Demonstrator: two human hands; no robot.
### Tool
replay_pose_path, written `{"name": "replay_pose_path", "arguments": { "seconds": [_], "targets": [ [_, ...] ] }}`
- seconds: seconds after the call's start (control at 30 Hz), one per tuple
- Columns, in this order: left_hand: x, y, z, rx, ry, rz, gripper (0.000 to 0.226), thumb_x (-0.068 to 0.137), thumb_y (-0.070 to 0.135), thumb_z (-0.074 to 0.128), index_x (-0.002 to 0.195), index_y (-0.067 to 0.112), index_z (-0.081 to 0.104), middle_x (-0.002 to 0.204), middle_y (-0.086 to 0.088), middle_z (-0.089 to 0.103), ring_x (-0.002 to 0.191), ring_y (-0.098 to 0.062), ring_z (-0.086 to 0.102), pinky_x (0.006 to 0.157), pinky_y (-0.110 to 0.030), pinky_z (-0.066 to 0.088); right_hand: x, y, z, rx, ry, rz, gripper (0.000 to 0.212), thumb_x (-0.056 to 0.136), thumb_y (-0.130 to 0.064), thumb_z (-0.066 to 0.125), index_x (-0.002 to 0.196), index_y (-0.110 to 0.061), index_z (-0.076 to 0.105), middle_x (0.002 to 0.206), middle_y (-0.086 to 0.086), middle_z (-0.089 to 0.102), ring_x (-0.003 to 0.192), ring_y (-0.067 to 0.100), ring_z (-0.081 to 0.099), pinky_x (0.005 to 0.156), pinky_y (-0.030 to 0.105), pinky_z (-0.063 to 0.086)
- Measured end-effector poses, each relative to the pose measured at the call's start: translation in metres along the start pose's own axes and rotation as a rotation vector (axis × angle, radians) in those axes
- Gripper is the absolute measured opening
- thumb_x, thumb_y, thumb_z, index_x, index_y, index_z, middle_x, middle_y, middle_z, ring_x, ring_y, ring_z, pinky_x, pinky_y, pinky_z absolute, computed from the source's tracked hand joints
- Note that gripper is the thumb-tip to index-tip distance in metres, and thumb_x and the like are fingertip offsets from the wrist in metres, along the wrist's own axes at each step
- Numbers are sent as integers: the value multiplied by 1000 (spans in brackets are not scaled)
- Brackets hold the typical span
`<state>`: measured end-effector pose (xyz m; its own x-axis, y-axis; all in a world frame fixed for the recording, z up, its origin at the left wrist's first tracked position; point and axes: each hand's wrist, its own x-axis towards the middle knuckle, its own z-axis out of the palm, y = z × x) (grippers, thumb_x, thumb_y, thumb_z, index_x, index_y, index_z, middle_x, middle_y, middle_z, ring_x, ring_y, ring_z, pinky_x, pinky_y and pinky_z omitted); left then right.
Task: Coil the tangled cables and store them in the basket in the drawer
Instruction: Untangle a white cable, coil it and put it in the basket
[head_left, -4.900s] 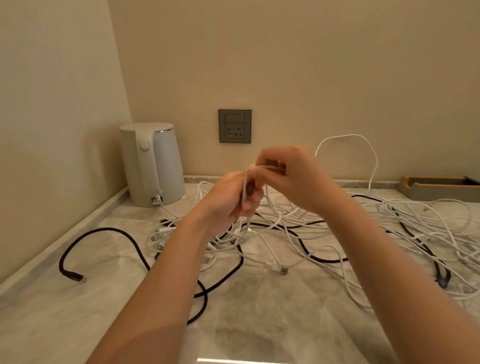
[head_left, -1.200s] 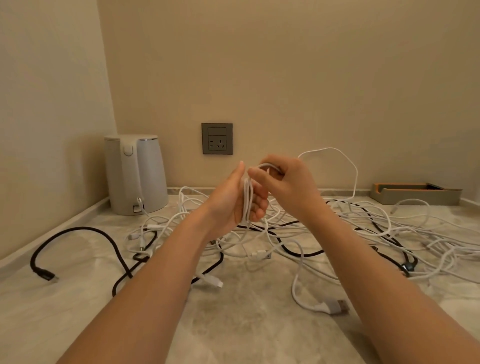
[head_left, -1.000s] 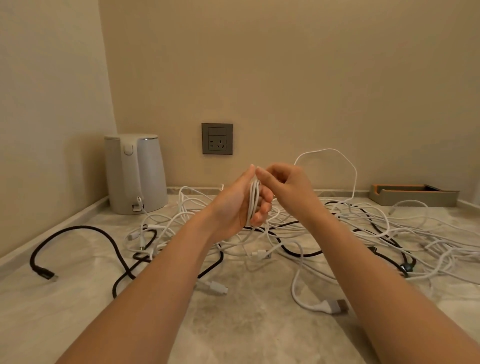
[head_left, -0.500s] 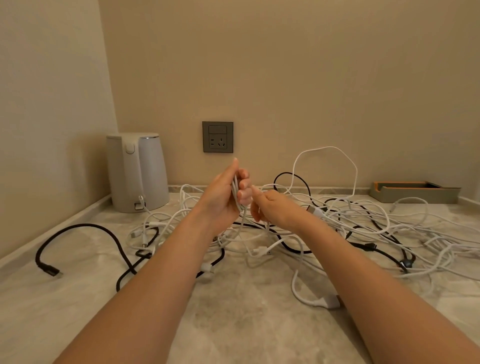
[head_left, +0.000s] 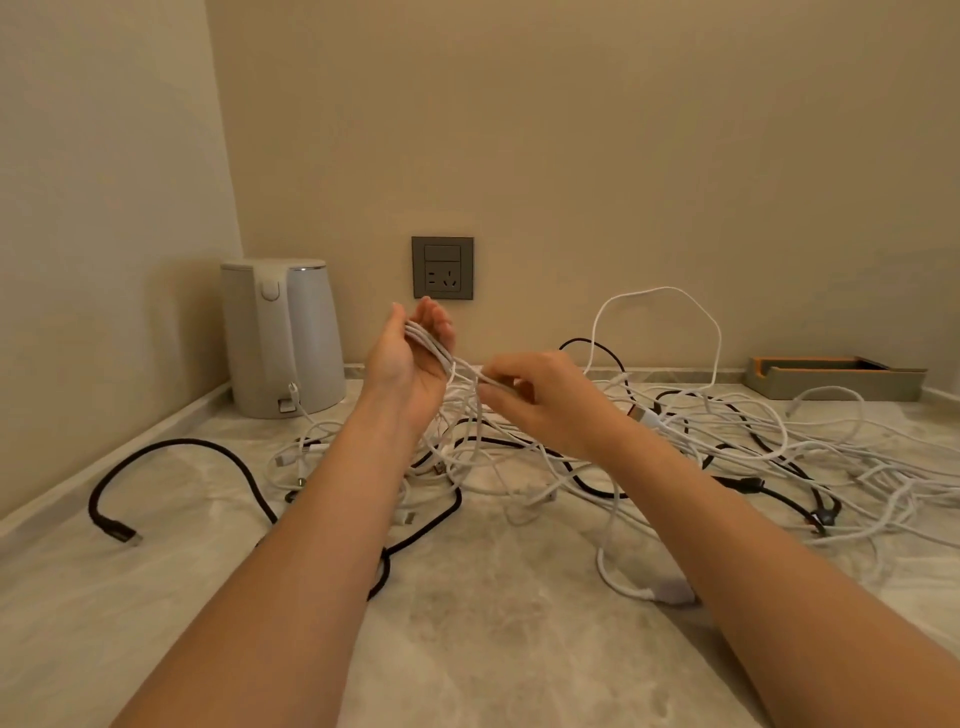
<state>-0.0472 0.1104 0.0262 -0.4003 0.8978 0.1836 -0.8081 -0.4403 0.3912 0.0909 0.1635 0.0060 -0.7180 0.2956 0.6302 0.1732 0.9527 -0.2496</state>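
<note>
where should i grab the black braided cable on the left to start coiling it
Grip the black braided cable just behind its plug, coming down from above on the left. That end lies flat and alone on the countertop, apart from the white tangle; the rest runs behind the left forearm into the pile, so pulling there would likely snag.
</note>
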Motion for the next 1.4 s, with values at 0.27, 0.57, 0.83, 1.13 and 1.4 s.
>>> {"name": "replay_pose_path", "arguments": {
  "seconds": [0.27,0.57,0.83,1.13,1.4],
  "targets": [
    [9,1,-7,91,91,101,38,104,28,33,80,5,53,50,-1,61,43,-7,60,44,-16,50,-1,-14,-8,-113,-431,135,31,100,-30,41,72,-17,46,65,-3,46,58,12,41,58,28,35],
    [0,-18,-4,1061,-35,56,48,104,36,27,89,1,57,69,-8,62,53,-9,60,49,-19,49,1,-7,-15,-303,168,-112,31,95,-35,47,73,-21,63,49,-24,32,43,-7,33,44,22,30],
    [-16,-21,1,1012,-332,-359,69,99,56,14,69,9,54,54,-2,48,42,-8,45,40,-17,37,-1,2,-23,-226,292,45,28,82,-50,62,65,-29,55,51,-14,44,48,1,39,49,23,31],
    [-5,-10,-12,792,-572,-617,53,87,53,39,54,13,49,35,11,28,26,1,24,27,-12,21,3,19,-28,-88,104,283,20,92,-41,54,77,-28,59,59,-12,50,55,3,43,57,27,35],
    [2,-1,-16,665,-453,-451,44,88,32,43,47,16,46,32,10,27,23,0,24,25,-13,21,-13,45,-50,-100,189,411,30,95,-33,52,79,-12,67,55,-8,45,50,7,38,56,27,34]
  ]
}}
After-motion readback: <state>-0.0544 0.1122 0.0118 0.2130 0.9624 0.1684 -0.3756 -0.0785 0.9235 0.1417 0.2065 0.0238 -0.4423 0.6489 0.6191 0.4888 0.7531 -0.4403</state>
